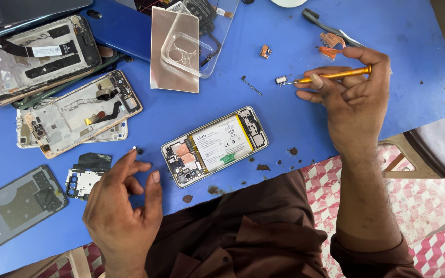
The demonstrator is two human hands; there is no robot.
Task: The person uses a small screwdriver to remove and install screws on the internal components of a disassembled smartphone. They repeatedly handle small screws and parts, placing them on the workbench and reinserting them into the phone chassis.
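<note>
Left hand (122, 206) is seen low on the blue table (305, 31), fingers loosely curled and nothing gripped; its fingertips lie just below a tiny dark screw (140, 151), though contact cannot be made out. At the far left edge a grey phone back panel (14, 203) is laid flat, and a small black camera cover plate (84, 177) is placed between it and that hand. Further up the left side, two stripped phone frames (78, 113) with exposed boards are stacked at an angle.

In the middle, an opened phone (215, 145) is laid tilted, its white battery showing, just to the right of the left hand and apart from it. Above it a clear phone case (189, 49) is rested partly on a shiny copper-toned sheet (173, 77). A small pin (251, 86) is seen on bare table right of the sheet.

Toward the right, the right hand (354, 103) is closed around an orange screwdriver (336, 75), held nearly level. Its tip is pointed left at a small silver part (280, 80), which is touched or almost touched; it cannot be told which. The opened phone is found below and left of this hand, well clear of the screwdriver tip.
</note>
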